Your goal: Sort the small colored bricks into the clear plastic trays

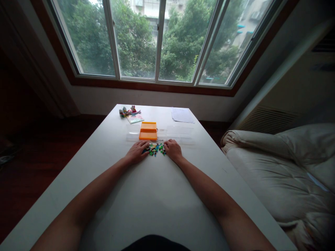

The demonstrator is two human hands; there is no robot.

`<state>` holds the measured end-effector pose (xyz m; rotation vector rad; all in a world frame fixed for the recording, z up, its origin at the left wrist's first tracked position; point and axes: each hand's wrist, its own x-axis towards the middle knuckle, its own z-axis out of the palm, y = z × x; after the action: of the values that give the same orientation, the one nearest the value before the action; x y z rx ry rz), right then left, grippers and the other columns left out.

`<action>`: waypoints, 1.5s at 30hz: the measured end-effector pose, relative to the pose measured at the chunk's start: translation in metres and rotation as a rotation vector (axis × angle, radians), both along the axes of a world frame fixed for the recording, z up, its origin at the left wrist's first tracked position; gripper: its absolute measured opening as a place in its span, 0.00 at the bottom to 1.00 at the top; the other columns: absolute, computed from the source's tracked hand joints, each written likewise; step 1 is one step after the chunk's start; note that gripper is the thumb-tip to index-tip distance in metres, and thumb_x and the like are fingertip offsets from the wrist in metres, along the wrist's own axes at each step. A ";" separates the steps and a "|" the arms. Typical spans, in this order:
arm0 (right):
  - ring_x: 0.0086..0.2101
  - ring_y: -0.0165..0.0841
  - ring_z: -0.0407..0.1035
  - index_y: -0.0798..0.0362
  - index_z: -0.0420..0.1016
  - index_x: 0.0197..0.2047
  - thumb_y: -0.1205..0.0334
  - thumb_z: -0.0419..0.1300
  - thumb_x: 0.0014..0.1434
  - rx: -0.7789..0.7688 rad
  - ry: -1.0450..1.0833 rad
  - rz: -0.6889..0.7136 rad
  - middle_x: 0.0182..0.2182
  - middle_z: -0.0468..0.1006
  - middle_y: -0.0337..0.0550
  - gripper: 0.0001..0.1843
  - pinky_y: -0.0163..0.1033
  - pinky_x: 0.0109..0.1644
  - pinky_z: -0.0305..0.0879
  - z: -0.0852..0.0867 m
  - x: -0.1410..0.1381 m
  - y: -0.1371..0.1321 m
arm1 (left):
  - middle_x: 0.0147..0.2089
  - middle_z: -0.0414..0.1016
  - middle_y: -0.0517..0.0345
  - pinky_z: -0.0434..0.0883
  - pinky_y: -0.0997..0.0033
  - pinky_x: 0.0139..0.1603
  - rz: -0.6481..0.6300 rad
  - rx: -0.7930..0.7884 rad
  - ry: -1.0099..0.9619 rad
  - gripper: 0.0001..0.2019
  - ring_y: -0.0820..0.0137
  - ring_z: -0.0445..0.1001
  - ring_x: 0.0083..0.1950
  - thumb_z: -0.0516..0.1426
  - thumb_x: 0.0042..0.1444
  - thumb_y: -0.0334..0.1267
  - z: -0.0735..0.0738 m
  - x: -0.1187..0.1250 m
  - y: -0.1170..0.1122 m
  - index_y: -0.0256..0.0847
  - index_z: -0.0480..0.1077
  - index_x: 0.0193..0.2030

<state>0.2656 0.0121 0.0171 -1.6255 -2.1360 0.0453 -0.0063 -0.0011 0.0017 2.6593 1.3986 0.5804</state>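
Observation:
A small pile of tiny beads or bricks point(156, 149) in green, blue, yellow and dark colours lies on the white table between my two hands. At its left edge rests my left hand point(137, 152), palm down, fingers stretched out and thumb apart, touching the outer pieces. My right hand point(173, 150) lies on the right edge of the pile with its fingers loosely bent and apart. Neither hand shows anything held. Just beyond the pile is an open orange case point(148, 134), flanked by a clear plastic tray point(180, 134) on the right and another clear piece point(133, 132) on the left.
Small colourful figures point(124, 112) stand at the table's far left corner beside a printed card or booklet point(135, 118). White paper sheets point(182, 115) lie at the far right. A cream sofa point(277, 174) borders the table's right side, and a window point(157, 42) is ahead.

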 end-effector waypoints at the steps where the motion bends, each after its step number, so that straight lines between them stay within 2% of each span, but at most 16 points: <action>1: 0.47 0.37 0.66 0.50 0.80 0.44 0.60 0.54 0.69 0.002 -0.001 -0.003 0.43 0.77 0.47 0.13 0.37 0.52 0.61 0.000 0.000 0.000 | 0.70 0.62 0.48 0.59 0.51 0.71 0.006 -0.003 0.001 0.29 0.55 0.59 0.70 0.51 0.66 0.53 0.000 0.000 0.000 0.45 0.61 0.70; 16: 0.46 0.38 0.66 0.50 0.78 0.41 0.62 0.56 0.66 0.019 0.065 -0.051 0.41 0.76 0.47 0.09 0.38 0.51 0.60 -0.009 0.005 0.007 | 0.69 0.64 0.48 0.59 0.51 0.71 0.028 0.012 -0.037 0.27 0.56 0.61 0.69 0.52 0.66 0.52 -0.001 0.000 0.002 0.44 0.64 0.67; 32: 0.46 0.36 0.66 0.51 0.78 0.41 0.62 0.56 0.66 0.000 0.080 -0.048 0.41 0.76 0.46 0.09 0.37 0.51 0.59 -0.010 0.006 0.009 | 0.69 0.64 0.49 0.57 0.50 0.72 0.028 0.006 -0.013 0.27 0.55 0.58 0.71 0.51 0.66 0.53 0.000 -0.001 0.002 0.44 0.65 0.67; 36: 0.45 0.35 0.66 0.50 0.79 0.41 0.61 0.57 0.66 0.002 0.094 -0.011 0.40 0.76 0.45 0.09 0.36 0.52 0.60 -0.010 0.005 0.009 | 0.69 0.64 0.50 0.57 0.51 0.72 0.030 0.011 -0.004 0.27 0.56 0.58 0.71 0.50 0.66 0.53 0.000 -0.002 0.002 0.44 0.64 0.68; 45: 0.46 0.34 0.68 0.48 0.81 0.44 0.60 0.58 0.66 -0.038 0.107 0.183 0.41 0.76 0.43 0.10 0.36 0.52 0.62 -0.007 0.003 0.008 | 0.69 0.64 0.50 0.57 0.50 0.72 0.020 0.008 -0.034 0.27 0.56 0.58 0.71 0.52 0.66 0.53 -0.003 -0.002 0.004 0.46 0.65 0.67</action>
<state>0.2684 0.0202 0.0102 -1.4106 -2.2064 0.2261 -0.0083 0.0028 -0.0013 2.6314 1.4185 0.6305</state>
